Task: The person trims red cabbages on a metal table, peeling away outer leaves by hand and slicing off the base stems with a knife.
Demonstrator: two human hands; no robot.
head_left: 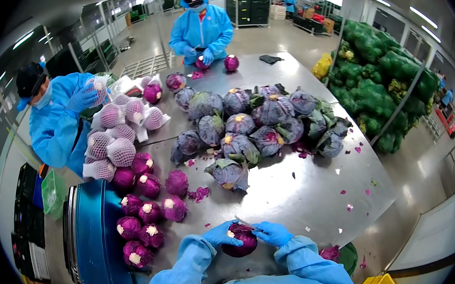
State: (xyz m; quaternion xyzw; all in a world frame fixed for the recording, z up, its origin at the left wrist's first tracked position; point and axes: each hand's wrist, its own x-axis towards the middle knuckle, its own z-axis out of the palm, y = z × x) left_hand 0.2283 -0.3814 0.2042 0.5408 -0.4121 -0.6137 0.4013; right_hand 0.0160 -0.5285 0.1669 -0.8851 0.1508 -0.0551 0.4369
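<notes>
Here, the left hand (223, 235) grips the cabbage (242, 244), I guess to steady it, and the right hand (274, 234) holds a knife (245, 222).

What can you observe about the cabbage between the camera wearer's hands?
The red cabbage is round and deep purple, with a slightly shiny surface and a pale patch towards the left. The gloved left hand grips its left side, over the metal table. The gloved right hand is at its upper right with a knife; whether the blade touches it is unclear.
</notes>
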